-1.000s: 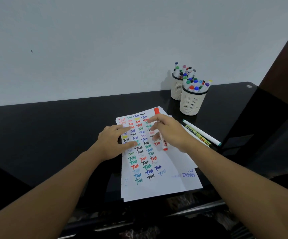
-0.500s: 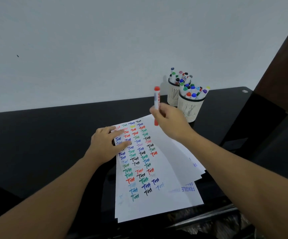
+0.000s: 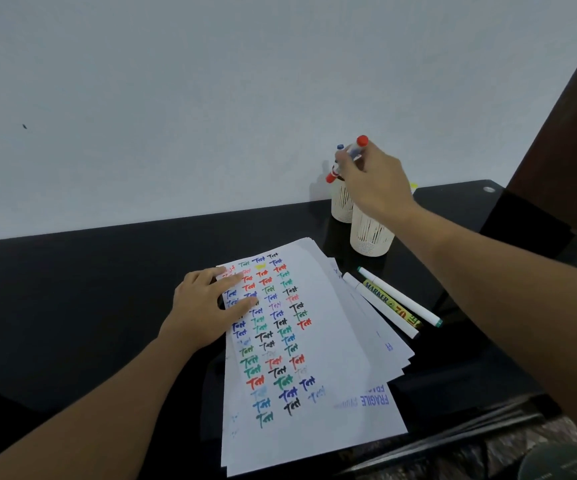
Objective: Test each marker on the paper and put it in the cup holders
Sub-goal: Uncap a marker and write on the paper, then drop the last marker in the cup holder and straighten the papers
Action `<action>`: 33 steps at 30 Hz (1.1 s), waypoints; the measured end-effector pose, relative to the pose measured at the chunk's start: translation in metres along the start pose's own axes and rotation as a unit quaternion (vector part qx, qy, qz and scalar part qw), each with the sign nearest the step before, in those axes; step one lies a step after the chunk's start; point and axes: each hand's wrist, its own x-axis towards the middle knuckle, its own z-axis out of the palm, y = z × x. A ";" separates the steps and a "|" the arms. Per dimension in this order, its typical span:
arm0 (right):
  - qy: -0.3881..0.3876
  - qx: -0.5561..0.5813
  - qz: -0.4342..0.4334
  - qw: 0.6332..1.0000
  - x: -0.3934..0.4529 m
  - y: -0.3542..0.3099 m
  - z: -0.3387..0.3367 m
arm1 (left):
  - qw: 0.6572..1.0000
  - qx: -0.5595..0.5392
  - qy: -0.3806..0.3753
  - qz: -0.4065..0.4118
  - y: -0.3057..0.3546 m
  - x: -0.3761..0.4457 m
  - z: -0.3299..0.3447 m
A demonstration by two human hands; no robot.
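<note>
Right hand (image 3: 373,178) is raised over the two cup holders at the back of the table, fingers curled round a red marker (image 3: 347,157) that sits tilted, one red end up near the wall, the other pointing down-left toward the rear cup holder (image 3: 340,206). Left hand (image 3: 207,306) lies flat with straight fingers pressing the upper left of the top sheet

From big to small: the black glossy table (image 3: 72,299) carries everything. On it a fanned stack of paper (image 3: 328,358) runs toward the near edge, its top sheet filled with rows of "Test" in red, green, blue and black. Behind its far corner stand the white slotted holders — the front cup holder (image 3: 372,237) closer, the rear one just beside it and partly hidden by the hand. A blue cap pokes up near the fingers; the rest of the holders' contents are covered. Three untested markers lie just right of the paper: a plain white marker (image 3: 380,304), a yellow-labelled marker (image 3: 392,304) and a green-tipped marker (image 3: 399,296), side by side

Judging from the tilt, the drop could go badly — the lower end may catch on the rim or on caps already crowding the holder, and the marker could bounce out or tip the light cup
</note>
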 end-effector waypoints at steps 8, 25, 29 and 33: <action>0.048 -0.043 -0.018 0.998 0.033 0.025 -0.011 | 1.000 0.004 -0.002 -0.006 0.001 0.000 0.000; 0.044 -0.109 -0.013 0.993 0.074 0.027 -0.012 | 1.000 -0.002 0.000 -0.015 0.004 0.001 -0.002; 0.041 -0.116 -0.023 0.992 0.075 0.028 -0.013 | 1.000 -0.001 0.000 -0.014 0.004 0.000 -0.002; 0.067 -0.074 -0.030 0.995 0.073 0.034 -0.011 | 1.000 -0.007 0.006 -0.013 0.004 0.001 -0.002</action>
